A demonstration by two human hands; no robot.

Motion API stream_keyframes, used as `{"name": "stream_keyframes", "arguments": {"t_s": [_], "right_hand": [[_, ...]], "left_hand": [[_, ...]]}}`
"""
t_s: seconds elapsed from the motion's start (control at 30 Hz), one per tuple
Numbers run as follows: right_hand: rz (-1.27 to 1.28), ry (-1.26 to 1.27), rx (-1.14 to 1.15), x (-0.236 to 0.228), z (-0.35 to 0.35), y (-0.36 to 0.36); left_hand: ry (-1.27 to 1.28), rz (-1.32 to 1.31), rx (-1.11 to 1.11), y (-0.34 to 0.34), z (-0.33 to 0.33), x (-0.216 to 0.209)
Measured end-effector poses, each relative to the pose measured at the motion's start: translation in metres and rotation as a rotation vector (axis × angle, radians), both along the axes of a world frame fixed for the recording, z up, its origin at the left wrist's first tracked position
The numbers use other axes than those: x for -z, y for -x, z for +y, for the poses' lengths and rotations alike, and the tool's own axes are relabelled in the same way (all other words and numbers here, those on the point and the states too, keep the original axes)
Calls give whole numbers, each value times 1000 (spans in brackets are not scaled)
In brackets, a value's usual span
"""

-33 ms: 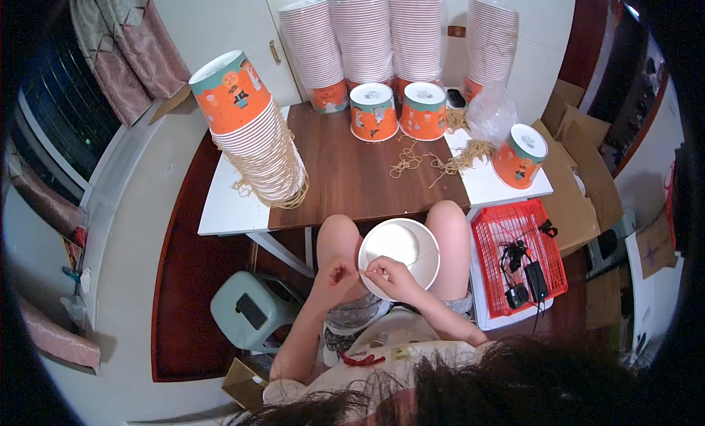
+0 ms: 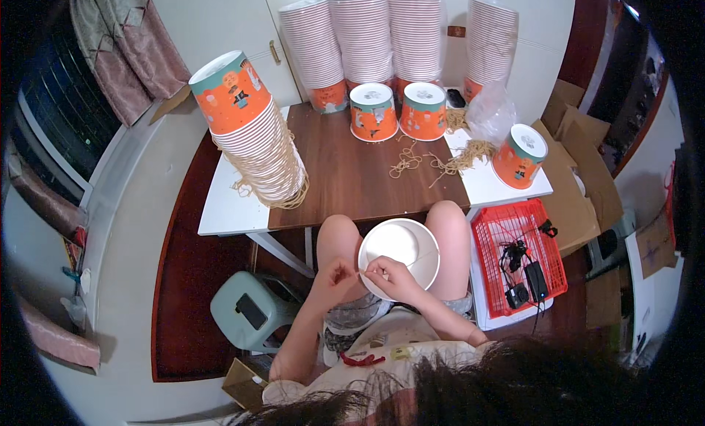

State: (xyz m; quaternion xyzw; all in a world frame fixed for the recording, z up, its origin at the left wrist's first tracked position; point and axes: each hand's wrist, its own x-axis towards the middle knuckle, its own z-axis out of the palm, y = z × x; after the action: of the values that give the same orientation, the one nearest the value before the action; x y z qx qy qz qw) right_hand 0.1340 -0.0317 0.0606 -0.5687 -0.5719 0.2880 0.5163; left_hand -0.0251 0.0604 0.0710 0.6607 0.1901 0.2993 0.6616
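A large white paper bucket point(image 2: 400, 242) rests between my knees, its open mouth facing up. My left hand point(image 2: 338, 279) is at the bucket's left rim, fingers curled into a pinch. Just beside it, my right hand point(image 2: 391, 278) reaches over the near rim with its fingers pressed together. Their fingertips almost meet at the rim; whatever thin thing they hold is too small to make out. On the table's left stands a tall stack of upside-down orange and green paper buckets point(image 2: 239, 95), with tan cords point(image 2: 275, 172) draped around its lower part.
Loose tan cord point(image 2: 470, 154) lies on the brown and white table point(image 2: 334, 165). Upside-down buckets point(image 2: 373, 121) and wrapped bucket stacks point(image 2: 360, 40) stand farther back. A red basket point(image 2: 482, 257) with black cables and adapters is at right. A phone point(image 2: 252, 310) lies on a grey-green stool point(image 2: 228, 319).
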Motion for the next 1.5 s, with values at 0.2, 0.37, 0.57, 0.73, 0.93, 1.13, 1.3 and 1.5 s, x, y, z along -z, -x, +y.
{"name": "stream_keyframes", "arguments": {"t_s": [0.2,0.37,0.57,0.73,0.93,1.13,1.3,1.5], "right_hand": [[-99,-119,-11,-2,-5,2],[-235,-143,-34,-2,-12,3],[-317,-215,-50,7,-23,4],[-376,-209,-63,1,-31,6],[-426,-210,-41,-3,-36,8],[-425,-213,-21,-1,-39,10],[-459,-192,25,-4,-44,10],[-450,-189,42,-6,-49,8]], "left_hand": [[96,282,26,9,-11,-2],[235,243,56,9,-22,8],[48,366,27,12,-34,-1],[-275,549,-53,12,-50,-27],[-683,519,-144,14,-52,-26],[-799,504,-225,11,-54,-22],[-901,502,-242,7,-53,-15],[-895,490,-258,3,-52,-13]]}}
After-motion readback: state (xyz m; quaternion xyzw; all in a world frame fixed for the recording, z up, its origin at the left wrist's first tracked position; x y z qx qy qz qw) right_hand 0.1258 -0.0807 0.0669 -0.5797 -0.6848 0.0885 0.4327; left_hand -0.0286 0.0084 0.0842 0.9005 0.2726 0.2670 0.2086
